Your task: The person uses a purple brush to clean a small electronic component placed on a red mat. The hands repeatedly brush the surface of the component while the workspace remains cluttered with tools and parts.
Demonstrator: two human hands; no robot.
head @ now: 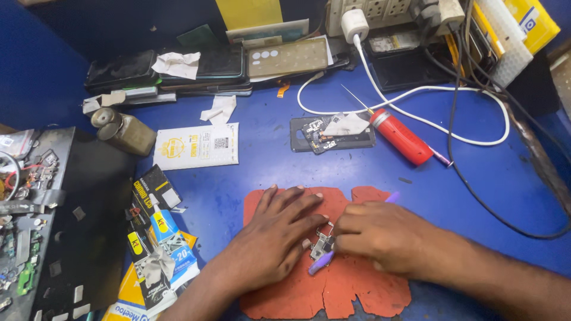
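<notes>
Both of my hands rest on a torn orange mat (363, 291) on the blue table. My left hand (275, 235) lies flat with spread fingers, its fingertips pressing on a small metal circuit part (323, 242) in the middle of the mat. My right hand (377, 235) is closed around a thin purple tool (321, 262), whose tip pokes out under the part and whose other end shows past my knuckles. The tool touches the metal part.
A red screwdriver-like tool (399, 135) and an opened phone back (330, 134) lie behind the mat. A white cable (416, 95) loops from a charger. Stacked phones (172, 71) line the back. A small bottle (124, 131), paper packets (196, 145) and a parts tray (30, 220) sit left.
</notes>
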